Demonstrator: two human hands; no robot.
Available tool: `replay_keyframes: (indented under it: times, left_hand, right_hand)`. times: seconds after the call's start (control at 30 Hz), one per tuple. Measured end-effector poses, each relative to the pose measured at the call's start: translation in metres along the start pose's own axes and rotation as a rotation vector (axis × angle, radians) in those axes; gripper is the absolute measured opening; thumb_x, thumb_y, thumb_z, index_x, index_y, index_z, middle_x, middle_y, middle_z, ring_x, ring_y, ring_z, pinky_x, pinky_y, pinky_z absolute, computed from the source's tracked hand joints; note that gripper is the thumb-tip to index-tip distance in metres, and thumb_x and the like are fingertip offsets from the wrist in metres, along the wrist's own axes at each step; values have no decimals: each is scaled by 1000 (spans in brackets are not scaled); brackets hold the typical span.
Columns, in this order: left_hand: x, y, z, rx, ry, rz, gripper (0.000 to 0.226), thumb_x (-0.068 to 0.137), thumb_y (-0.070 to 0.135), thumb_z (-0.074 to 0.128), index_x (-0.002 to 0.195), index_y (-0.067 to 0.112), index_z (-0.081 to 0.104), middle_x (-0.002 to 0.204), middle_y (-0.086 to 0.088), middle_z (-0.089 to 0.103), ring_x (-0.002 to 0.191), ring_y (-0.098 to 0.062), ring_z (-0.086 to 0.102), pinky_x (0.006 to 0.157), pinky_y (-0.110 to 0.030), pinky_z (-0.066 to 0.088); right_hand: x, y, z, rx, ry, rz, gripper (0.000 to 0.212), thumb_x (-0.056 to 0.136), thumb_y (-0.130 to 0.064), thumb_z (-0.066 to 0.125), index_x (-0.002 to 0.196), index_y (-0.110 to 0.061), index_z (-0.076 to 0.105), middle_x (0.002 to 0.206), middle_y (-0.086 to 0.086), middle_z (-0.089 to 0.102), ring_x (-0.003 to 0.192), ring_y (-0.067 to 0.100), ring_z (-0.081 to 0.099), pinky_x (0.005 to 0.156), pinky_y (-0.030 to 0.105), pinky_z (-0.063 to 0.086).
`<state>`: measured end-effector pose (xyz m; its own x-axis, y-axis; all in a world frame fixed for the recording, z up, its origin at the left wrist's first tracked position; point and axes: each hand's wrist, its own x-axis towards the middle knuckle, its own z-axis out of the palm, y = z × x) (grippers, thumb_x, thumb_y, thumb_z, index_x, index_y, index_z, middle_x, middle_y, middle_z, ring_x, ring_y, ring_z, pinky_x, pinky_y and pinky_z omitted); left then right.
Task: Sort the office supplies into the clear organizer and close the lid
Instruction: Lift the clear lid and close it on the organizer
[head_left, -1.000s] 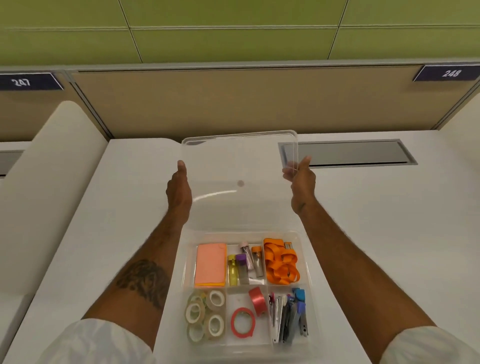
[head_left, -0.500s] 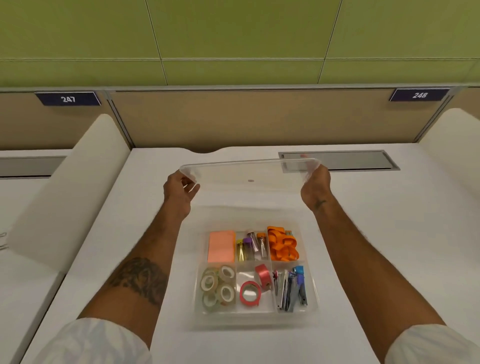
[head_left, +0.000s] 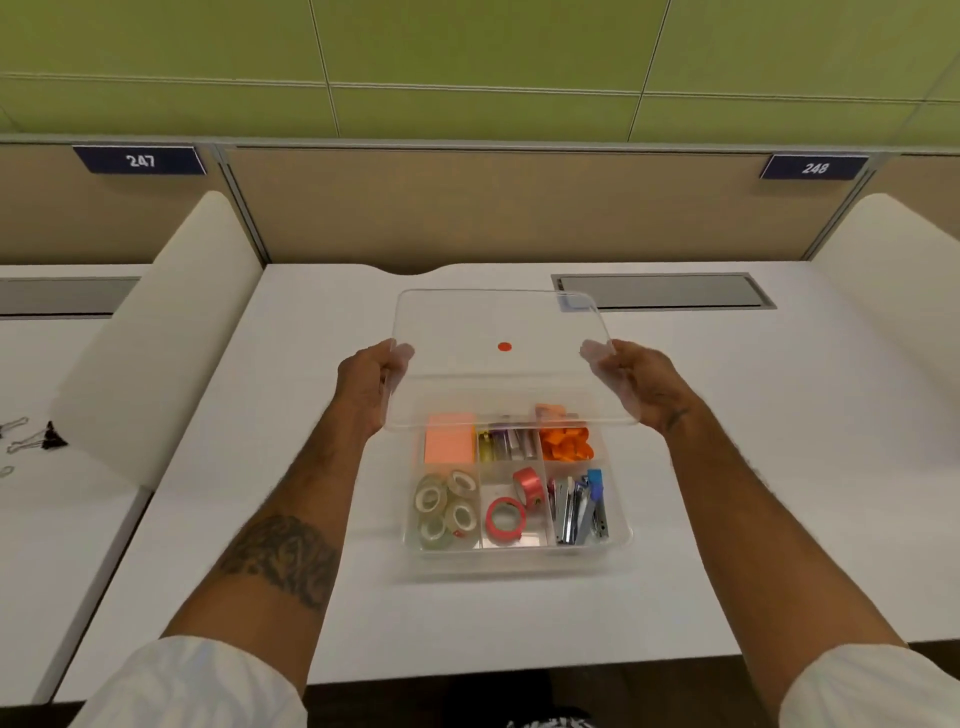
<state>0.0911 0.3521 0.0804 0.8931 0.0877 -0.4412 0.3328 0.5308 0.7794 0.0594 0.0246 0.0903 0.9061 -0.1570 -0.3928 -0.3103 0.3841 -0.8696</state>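
Above the organizer (head_left: 519, 560), left hand (head_left: 363, 385) and right hand (head_left: 640, 385) grip the lid (head_left: 467, 332), lying crosswise.

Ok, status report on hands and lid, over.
Left hand and right hand grip the clear lid by its side edges. Lid held above the organizer, far side, not yet seated. Supplies sit in compartments; nothing seen blocking.

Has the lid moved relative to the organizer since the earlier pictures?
Yes. The lid has come nearer: its near edge now overlaps the back row of the organizer, where a gap showed before.
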Motion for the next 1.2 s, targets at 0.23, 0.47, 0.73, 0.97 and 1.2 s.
replay_keyframes:
  times: [0.23, 0.47, 0.73, 0.97, 1.2]
  left_hand:
    - [-15, -35, -14, 417, 133, 102, 33, 90, 24, 67, 121, 13, 66, 100, 0, 68, 83, -8, 59, 63, -22, 43]
    - [-26, -86, -39, 524, 187, 165, 38, 94, 24, 62, 131, 14, 59, 128, 5, 63, 117, -8, 54, 104, -26, 40]
    - [-32, -128, -72, 609, 233, 183, 37, 93, 29, 60, 128, 16, 61, 128, 3, 63, 117, -11, 56, 99, -25, 41]
    - [-35, -138, -74, 766, 246, 226, 38, 97, 27, 54, 132, 12, 58, 133, -4, 60, 121, -19, 55, 99, -26, 41]
    - [-32, -140, -74, 731, 230, 229, 38, 97, 23, 55, 133, 11, 57, 134, -4, 59, 118, -14, 55, 96, -23, 40]
  right_hand:
    - [-8, 44, -16, -365, 246, -68, 13, 91, -22, 60, 86, -12, 65, 92, 10, 69, 92, 26, 66, 77, 33, 50]
    - [-30, 89, -32, -561, 407, -117, 35, 92, -31, 54, 99, 1, 66, 106, 21, 67, 97, 30, 62, 87, 39, 48]
    - [-51, 115, -42, -680, 362, -188, 34, 99, -27, 45, 106, -1, 66, 108, 16, 69, 103, 32, 62, 94, 42, 46]
    - [-54, 125, -45, -734, 352, -213, 36, 100, -28, 44, 116, -3, 64, 113, 18, 67, 108, 31, 60, 94, 36, 45]
    - [-48, 132, -49, -778, 375, -238, 37, 101, -27, 42, 115, 1, 63, 111, 21, 66, 107, 32, 60, 90, 34, 46]
